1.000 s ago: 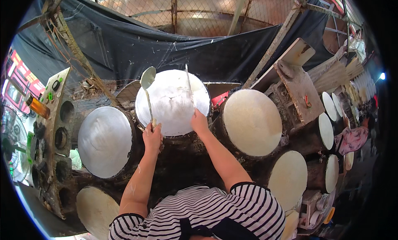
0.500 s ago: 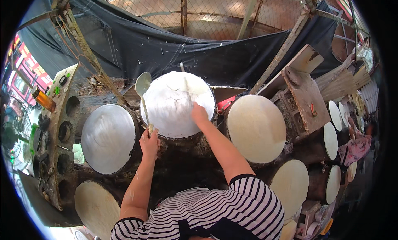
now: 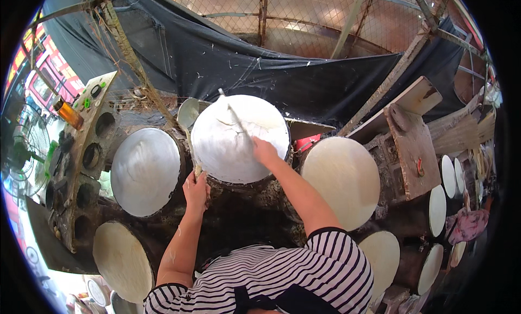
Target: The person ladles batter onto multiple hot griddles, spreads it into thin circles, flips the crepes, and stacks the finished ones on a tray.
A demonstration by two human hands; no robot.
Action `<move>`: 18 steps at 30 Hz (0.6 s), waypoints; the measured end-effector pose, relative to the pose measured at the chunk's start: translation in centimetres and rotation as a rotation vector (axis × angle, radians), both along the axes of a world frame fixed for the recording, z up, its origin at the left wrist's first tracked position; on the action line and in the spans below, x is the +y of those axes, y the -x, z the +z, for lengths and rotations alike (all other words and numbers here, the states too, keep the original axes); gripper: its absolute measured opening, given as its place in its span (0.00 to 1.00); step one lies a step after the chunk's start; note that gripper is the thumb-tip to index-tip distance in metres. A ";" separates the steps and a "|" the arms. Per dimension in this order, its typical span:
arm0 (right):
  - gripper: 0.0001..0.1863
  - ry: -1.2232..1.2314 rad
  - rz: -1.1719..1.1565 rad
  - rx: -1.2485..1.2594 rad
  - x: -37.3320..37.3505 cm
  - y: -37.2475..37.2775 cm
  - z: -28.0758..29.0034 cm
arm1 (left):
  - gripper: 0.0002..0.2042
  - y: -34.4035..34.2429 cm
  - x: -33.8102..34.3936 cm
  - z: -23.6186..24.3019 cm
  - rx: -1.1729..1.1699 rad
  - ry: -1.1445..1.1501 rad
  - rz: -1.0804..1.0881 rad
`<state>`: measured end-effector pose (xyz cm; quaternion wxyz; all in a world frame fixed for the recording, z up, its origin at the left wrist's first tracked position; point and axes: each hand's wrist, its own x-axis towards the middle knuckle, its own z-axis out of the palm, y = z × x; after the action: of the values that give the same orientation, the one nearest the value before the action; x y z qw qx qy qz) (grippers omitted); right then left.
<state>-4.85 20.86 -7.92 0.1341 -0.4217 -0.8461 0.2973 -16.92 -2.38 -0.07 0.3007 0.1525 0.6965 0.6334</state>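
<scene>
A round white steaming surface with a thin white sheet on it sits straight ahead of me. My right hand rests on its right side and grips a thin stick that lies across the sheet toward the far rim. My left hand is at the near left rim, closed on the handle of a metal ladle whose bowl stands up beyond the surface's left edge.
A grey metal lid covers the round station on the left. More white round surfaces lie at right and lower left. A board with round holes stands far left. Dark tarp and wire mesh close the back.
The ladle has dropped lower and its bowl has moved left off the white sheet. My right hand has slid the stick further across the sheet.
</scene>
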 end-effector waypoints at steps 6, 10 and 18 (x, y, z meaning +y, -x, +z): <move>0.21 0.062 0.151 -0.030 -1.0 -3.4 0.9 | 0.07 -0.2 -0.5 0.2 -0.035 -0.014 0.056; 0.20 -0.038 0.076 -0.116 3.9 -0.9 1.9 | 0.07 -0.6 -1.0 0.1 -0.028 0.000 0.137; 0.20 0.379 0.396 -0.025 4.8 -5.9 1.4 | 0.07 -0.4 -2.7 0.7 -0.029 -0.039 0.184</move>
<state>1.07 25.68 -6.51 -0.0182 -0.2693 -0.8428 0.4657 -16.49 -5.07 0.61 0.2482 0.0845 0.6906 0.6740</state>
